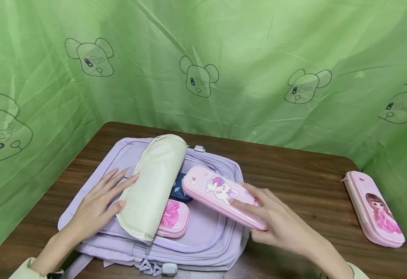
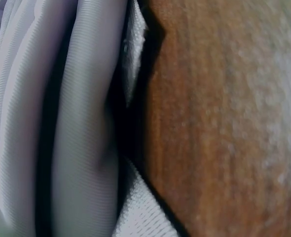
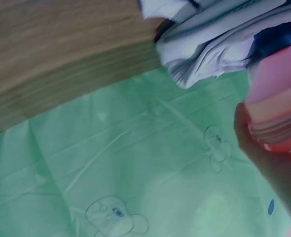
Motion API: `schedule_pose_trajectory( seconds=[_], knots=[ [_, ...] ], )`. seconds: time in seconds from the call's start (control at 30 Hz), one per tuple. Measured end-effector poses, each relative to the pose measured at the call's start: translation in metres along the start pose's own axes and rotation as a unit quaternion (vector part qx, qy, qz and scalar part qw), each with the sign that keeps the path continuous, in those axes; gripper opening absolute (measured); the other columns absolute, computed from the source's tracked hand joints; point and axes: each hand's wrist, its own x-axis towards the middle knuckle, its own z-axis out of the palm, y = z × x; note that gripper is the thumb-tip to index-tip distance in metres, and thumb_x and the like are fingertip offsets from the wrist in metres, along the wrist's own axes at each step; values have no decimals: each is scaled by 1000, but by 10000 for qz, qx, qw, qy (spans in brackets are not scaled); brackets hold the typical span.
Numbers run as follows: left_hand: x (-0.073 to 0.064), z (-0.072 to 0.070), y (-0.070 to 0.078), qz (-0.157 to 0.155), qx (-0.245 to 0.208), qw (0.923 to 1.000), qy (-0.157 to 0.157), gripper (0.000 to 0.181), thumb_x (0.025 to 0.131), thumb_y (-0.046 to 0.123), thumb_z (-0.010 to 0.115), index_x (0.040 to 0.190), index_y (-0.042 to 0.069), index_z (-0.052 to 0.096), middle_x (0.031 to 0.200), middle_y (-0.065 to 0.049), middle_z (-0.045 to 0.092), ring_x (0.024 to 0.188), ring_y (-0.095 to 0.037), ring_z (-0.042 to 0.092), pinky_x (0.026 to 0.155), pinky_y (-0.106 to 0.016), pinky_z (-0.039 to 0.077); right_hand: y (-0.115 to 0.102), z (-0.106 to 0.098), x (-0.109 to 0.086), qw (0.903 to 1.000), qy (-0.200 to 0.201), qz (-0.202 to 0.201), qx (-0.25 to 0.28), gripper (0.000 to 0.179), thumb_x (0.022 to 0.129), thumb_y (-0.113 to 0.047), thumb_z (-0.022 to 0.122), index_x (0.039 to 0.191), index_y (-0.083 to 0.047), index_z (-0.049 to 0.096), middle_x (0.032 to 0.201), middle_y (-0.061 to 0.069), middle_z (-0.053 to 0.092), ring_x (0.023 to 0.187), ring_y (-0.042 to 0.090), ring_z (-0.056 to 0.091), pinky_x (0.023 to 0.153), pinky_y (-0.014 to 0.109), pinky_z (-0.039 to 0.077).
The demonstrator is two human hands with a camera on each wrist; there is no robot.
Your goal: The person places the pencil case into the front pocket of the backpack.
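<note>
A lilac backpack lies on the table with its front panel folded back, baring a cream lining. My left hand rests at the left of this fold, fingers spread and fairly straight, index fingertip and thumb touching its edge. In my right hand is a pink pencil case with a white cartoon animal, gripped at its near end and tilted over the opening. Beneath the fold, partly hidden, are another pink case and a dark blue case. The right wrist view shows the held case too.
A third pink pencil case, with a doll-like girl on it, lies at the table's right edge. Zipper pulls and a strap hang at the bag's near side. Green printed fabric encloses the wooden table.
</note>
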Motion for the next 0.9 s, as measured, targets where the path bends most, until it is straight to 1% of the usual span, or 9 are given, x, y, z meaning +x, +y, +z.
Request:
schedule_pose_trajectory(
  seconds=[0.1, 0.23, 0.33, 0.4, 0.5, 0.63, 0.77, 0.87, 0.9],
  knots=[
    [0, 0, -1, -8, 23, 10000, -4, 55, 89, 22, 53, 143, 26, 40, 149, -6, 31, 137, -35, 18, 104, -59, 18, 4, -3, -2, 9996, 76, 156, -212, 76, 61, -15, 72, 134, -29, 52, 145, 11, 34, 113, 26, 45, 80, 44, 46],
    [2, 0, 0, -59, -39, 10000, -23, 56, 89, 21, 54, 143, 27, 40, 149, -6, 31, 137, -35, 18, 102, -61, 19, 3, -3, -2, 9991, 43, 292, -289, 75, 62, -15, 72, 134, -27, 53, 144, 14, 35, 112, 29, 46, 81, 45, 45],
    [2, -1, 3, -233, -419, 9988, -25, 55, 89, 18, 56, 142, 27, 42, 149, -4, 32, 137, -34, 17, 97, -67, 18, 0, -4, 2, 9987, 7, 377, -338, 74, 60, -15, 72, 132, -27, 55, 143, 14, 36, 107, 27, 48, 79, 45, 45],
    [2, -2, 5, -387, -730, 9966, -28, 55, 89, 17, 57, 141, 28, 43, 149, -3, 31, 138, -33, 16, 94, -71, 17, -4, -5, 7, 9986, -40, 399, -352, 74, 60, -16, 72, 131, -28, 56, 143, 13, 37, 104, 26, 48, 79, 45, 44],
    [1, -4, 9, -527, -1122, 9923, -15, 55, 88, 13, 58, 140, 27, 45, 149, -3, 31, 138, -32, 15, 93, -73, 16, -10, -3, 14, 9985, -173, 382, -338, 74, 60, -17, 73, 130, -30, 56, 143, 12, 37, 102, 24, 47, 80, 44, 44],
    [1, -5, 12, -589, -1476, 9873, 30, 54, 88, 10, 57, 139, 24, 46, 148, -5, 31, 138, -31, 14, 95, -72, 12, -19, 0, 20, 9981, -345, 354, -355, 74, 61, -15, 73, 131, -30, 55, 144, 13, 35, 101, 23, 46, 81, 44, 43],
    [3, -5, 15, -593, -1898, 9800, 110, 51, 90, 6, 53, 139, 20, 47, 147, -7, 33, 138, -29, 14, 97, -71, 10, -25, 0, 20, 9977, -446, 406, -316, 75, 61, -13, 73, 131, -31, 55, 145, 13, 34, 103, 28, 46, 84, 48, 43],
    [3, -5, 16, -628, -2096, 9756, 188, 52, 90, 5, 53, 139, 18, 46, 147, -6, 35, 139, -28, 14, 97, -71, 9, -27, -1, 21, 9978, -511, 386, -154, 75, 62, -13, 73, 132, -30, 54, 146, 13, 33, 109, 33, 46, 88, 51, 41],
    [3, -5, 16, -628, -2132, 9747, 222, 52, 90, 4, 53, 140, 17, 45, 146, -6, 36, 139, -27, 14, 97, -71, 8, -27, -2, 22, 9979, -517, 369, -101, 74, 62, -13, 73, 132, -31, 54, 146, 12, 33, 111, 33, 46, 88, 50, 41]
  ],
)
